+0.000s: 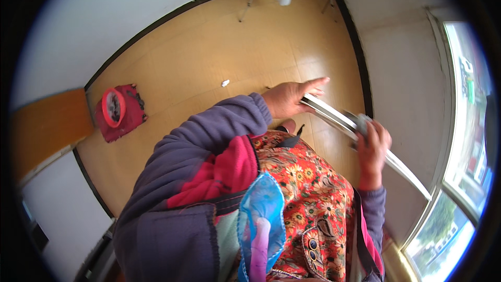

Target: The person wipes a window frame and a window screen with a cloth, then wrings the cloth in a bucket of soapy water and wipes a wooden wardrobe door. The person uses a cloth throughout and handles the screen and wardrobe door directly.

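Note:
My left hand (287,100) is at the upper end of a long, narrow white frame or panel (330,113) seen nearly edge-on, with the end between the thumb and the stretched fingers. Farther down the same piece, my right hand (373,141) presses a grey cloth or pad (362,122) against it; the grip is slightly blurred. The piece slants down to the right, towards the window, and its lower end shows past my right hand. Whether it is joined to the window cannot be told. Both sleeves are purple-grey, and a red flowered garment covers my front.
On the floor at the left lies a dark red mat or bag (135,123) with a pink-rimmed basin (105,103) on it. A small white scrap (225,83) lies mid-floor. Metal stand legs (250,4) are at the top. A bright window (438,219) and the wall border the right side.

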The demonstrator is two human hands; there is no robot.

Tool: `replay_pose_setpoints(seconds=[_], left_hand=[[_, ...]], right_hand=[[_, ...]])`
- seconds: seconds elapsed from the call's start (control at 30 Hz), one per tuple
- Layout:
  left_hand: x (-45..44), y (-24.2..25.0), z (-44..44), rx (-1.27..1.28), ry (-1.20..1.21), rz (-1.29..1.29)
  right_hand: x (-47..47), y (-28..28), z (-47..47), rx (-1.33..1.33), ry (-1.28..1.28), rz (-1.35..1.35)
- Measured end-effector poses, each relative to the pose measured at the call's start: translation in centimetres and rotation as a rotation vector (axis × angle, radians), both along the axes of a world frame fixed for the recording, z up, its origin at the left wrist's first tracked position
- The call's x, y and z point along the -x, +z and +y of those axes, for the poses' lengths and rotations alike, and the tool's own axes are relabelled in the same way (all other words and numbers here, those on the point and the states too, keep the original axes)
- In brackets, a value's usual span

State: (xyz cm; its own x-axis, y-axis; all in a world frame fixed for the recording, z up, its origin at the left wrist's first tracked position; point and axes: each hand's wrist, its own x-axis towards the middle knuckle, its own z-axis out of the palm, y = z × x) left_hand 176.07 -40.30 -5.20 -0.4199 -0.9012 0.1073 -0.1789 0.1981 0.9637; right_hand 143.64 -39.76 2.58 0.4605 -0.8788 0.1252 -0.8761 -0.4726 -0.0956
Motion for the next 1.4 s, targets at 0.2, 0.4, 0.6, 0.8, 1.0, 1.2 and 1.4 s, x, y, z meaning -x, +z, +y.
replay_pose_setpoints(seconds=[0.2, 0.4, 0.6, 0.8, 1.0, 1.2, 1.4], left_hand=[[0.2, 1.1, -1.2, -0.012, 0.08, 0.008], [2.6, 6.3, 0.9, 0.668, 0.204, -0.712], [12.9, 7.0, -0.3, 0.405, -0.079, -0.859], [11.4, 5.3, -2.0, 0.469, -0.013, -0.811], [11.7, 6.0, -2.0, 0.496, 0.036, -0.827], [11.5, 7.1, -2.2, 0.482, -0.01, -0.862], [11.0, 6.9, -2.4, 0.409, -0.038, -0.839]], right_hand=[[10.6, -0.7, 0.5, 0.152, -0.3, -0.01], [4.5, -0.8, -0.5, 0.131, -0.104, -0.065], [3.2, 0.3, 0.4, 0.108, 0.021, -0.188], [15.4, -1.7, 0.3, 0.182, -0.168, -0.104], [24.9, -0.9, 1.1, 0.319, -0.576, -0.113], [10.3, -3.1, 1.1, 0.382, -0.154, -0.24], [17.4, -2.9, 0.3, 0.487, -0.273, -0.204]])
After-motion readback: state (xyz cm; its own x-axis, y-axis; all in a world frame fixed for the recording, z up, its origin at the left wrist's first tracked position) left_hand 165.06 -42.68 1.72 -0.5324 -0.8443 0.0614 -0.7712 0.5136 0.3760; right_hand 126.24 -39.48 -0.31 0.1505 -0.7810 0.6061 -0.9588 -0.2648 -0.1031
